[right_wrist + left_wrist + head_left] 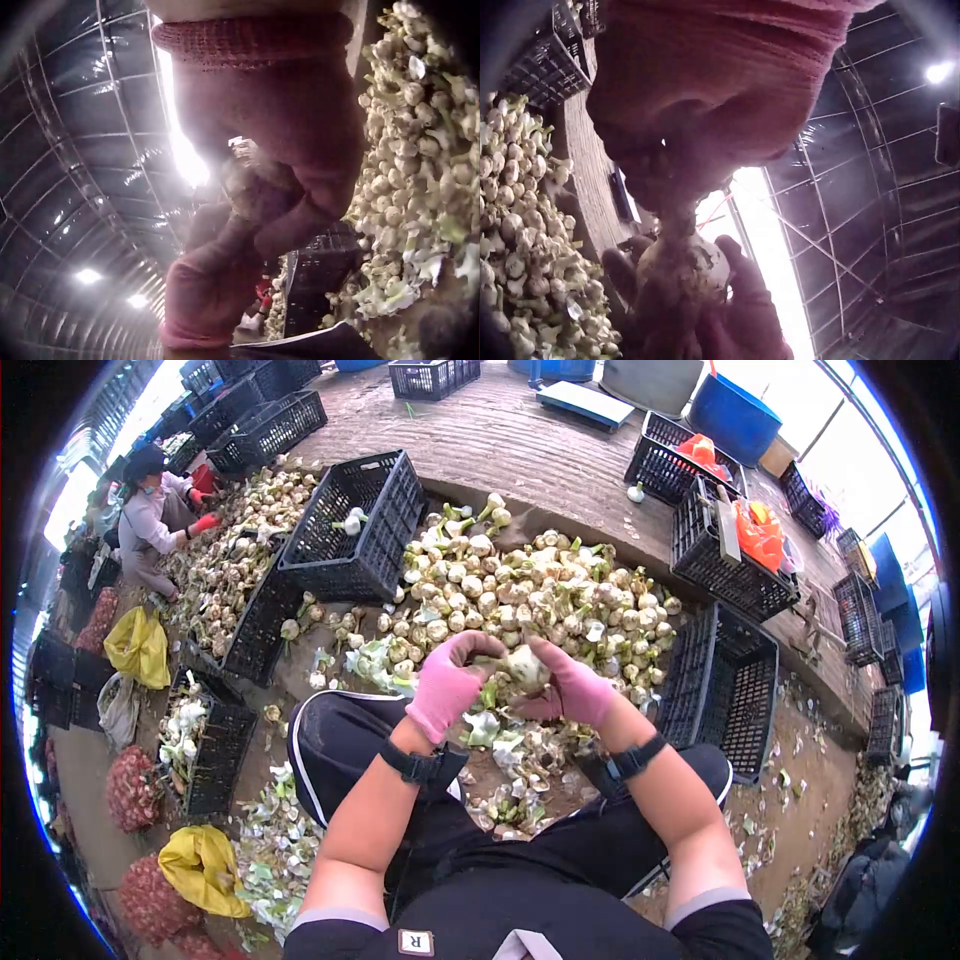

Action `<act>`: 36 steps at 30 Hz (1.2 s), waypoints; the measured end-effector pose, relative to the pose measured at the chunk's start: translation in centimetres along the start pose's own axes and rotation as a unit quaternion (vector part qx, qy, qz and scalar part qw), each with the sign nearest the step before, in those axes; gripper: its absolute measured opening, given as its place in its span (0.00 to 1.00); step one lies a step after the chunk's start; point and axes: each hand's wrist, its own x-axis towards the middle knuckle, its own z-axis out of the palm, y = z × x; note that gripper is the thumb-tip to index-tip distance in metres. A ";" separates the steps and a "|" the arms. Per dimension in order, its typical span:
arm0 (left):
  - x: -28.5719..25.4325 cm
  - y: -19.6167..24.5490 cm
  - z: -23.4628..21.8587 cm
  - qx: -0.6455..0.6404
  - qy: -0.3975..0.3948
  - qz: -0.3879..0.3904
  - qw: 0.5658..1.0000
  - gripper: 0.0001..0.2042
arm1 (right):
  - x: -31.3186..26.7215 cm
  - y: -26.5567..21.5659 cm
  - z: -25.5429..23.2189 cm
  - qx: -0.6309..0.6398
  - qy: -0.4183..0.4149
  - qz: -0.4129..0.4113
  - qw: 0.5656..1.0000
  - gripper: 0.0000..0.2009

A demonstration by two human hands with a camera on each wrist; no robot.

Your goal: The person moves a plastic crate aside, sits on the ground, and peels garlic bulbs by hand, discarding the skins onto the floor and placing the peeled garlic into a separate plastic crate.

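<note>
A pale garlic bulb (525, 668) with dirty, peeling skin is held between both pink-gloved hands, above the person's crossed legs. My right hand (572, 685) curls its fingers and thumb round the bulb. From the other side, my left hand (450, 682) pinches at the bulb's stem end; in the left wrist view the stem of the bulb (682, 266) runs up into its fingers. The right wrist view shows the bulb (259, 191) partly hidden by the right fingers. Just beyond the hands lies a large heap of garlic bulbs (540, 595).
A black crate (355, 525) holding a few bulbs stands left of the heap, another black crate (725, 690) right of it. Peeled skins (515, 800) litter the ground between the legs. At far left, another person (155, 520) sits by more garlic. Red net sacks (135, 790) lie lower left.
</note>
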 end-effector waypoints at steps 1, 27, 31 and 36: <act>-0.4 0.2 0.1 0.015 -0.037 0.020 0.999 0.12 | -0.6 1.3 0.1 0.042 -0.038 -0.070 0.996 0.22; -4.9 -1.0 8.4 -0.114 -0.033 -0.012 0.993 0.14 | -6.8 9.6 -0.5 -0.072 0.166 -0.478 0.859 0.28; -5.2 -2.1 9.0 0.054 -0.093 0.277 0.955 0.12 | -6.1 9.8 -3.5 0.128 0.023 -0.356 0.925 0.20; -6.5 -4.1 9.2 -0.213 -0.147 -0.039 0.965 0.12 | -4.5 10.9 -5.5 0.052 0.088 -0.357 0.928 0.23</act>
